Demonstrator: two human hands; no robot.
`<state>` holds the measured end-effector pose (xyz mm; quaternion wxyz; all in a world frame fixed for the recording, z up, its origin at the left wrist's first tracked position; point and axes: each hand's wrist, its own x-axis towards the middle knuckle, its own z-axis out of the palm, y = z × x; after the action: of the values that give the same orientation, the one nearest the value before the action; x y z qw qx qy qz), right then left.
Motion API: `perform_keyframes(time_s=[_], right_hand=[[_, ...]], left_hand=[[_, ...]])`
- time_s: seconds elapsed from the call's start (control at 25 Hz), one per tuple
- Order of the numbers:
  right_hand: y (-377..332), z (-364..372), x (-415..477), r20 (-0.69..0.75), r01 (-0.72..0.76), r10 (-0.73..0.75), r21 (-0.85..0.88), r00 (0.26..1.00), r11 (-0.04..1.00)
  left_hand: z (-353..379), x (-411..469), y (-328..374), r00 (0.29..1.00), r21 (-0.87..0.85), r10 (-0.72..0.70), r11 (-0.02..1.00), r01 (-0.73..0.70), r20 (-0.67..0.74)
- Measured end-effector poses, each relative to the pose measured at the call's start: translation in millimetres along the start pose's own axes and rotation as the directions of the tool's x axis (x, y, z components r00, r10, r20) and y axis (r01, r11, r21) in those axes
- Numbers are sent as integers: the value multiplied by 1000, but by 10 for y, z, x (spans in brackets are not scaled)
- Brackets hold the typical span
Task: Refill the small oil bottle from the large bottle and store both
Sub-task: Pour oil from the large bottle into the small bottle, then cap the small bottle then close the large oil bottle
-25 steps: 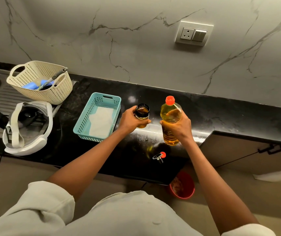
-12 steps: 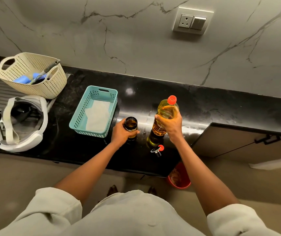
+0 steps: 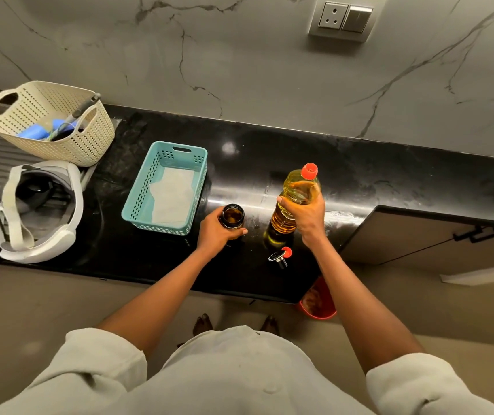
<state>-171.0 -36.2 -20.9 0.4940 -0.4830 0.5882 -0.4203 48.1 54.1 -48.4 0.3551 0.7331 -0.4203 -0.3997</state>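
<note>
1. My right hand (image 3: 305, 215) is wrapped around the middle of the large bottle (image 3: 296, 199), which stands upright on the counter (image 3: 389, 181) with its red cap (image 3: 309, 171) on; a second ago I held it lifted, so it has just been set down.
2. My left hand (image 3: 218, 233) is closed around the small oil bottle (image 3: 233, 216), its mouth open and dark oil visible inside. It too has come down, and now sits on the counter left of the large bottle.
3. The small bottle's stopper (image 3: 280, 257) lies on the counter near the front edge, just in front of the large bottle.
4. Judgement: both bottles lowered, the large one capped. Pouring seems finished; refitting the stopper likely comes next.
5. The teal basket (image 3: 138, 202), just left of my left hand and holding only a white liner, looks a plausible storage place.
</note>
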Motion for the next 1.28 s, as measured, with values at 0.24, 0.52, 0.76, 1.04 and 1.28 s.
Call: perform_keyframes(time_s=[0.24,0.52,0.76,1.04,1.28], right_hand=[[23,-15,9,14,28,-28,-32,1000,999],[16,-42,5,81,41,-39,-21,996,999],[295,-287,-410,56,-28,29,-22,998,999],[982,-277,-1259,-94,-67,40,-304,995,950],[876,-145,-1251,-53,-31,3,-545,999,838]], left_hand=[[28,-12,-24,1000,-1,4,1000,-4,-7],[23,-21,-24,1000,13,12,1000,-12,-2],[8,-25,-18,1000,30,19,999,-19,10],[14,-31,-16,1000,17,25,1000,-25,13],[27,-41,-23,1000,16,26,1000,-26,6]])
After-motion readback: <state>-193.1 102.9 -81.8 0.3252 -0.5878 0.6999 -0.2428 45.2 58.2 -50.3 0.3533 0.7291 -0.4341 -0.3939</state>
